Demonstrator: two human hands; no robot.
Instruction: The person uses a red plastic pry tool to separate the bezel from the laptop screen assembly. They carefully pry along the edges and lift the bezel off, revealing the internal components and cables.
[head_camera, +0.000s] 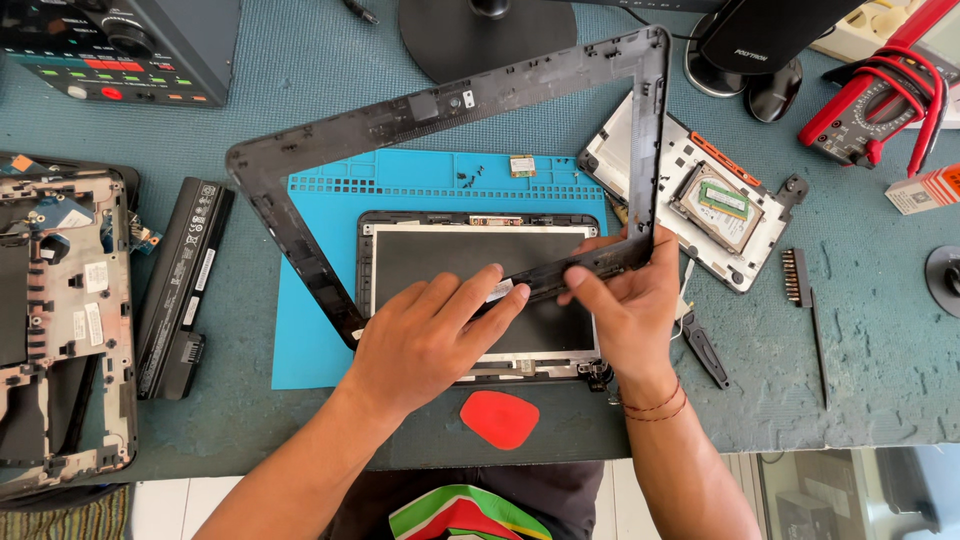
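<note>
Both hands hold a black bezel, a thin screen frame, lifted and tilted above the blue mat. The left hand is closed on the lower bar of the bezel, with the fingers stretched along it. The right hand grips the same bar near the lower right corner, thumb on top.

Under the hands, a screen in its lid lies flat on the mat. Some small screws and a small green card lie on the far part of the mat. A red pick lies just in front of the mat, on the grey surface.

Left of the mat there is a long black battery, and further left an opened laptop base. Right of the mat lies a white cover with a drive in it. A bit strip and a red meter are further to the right.
</note>
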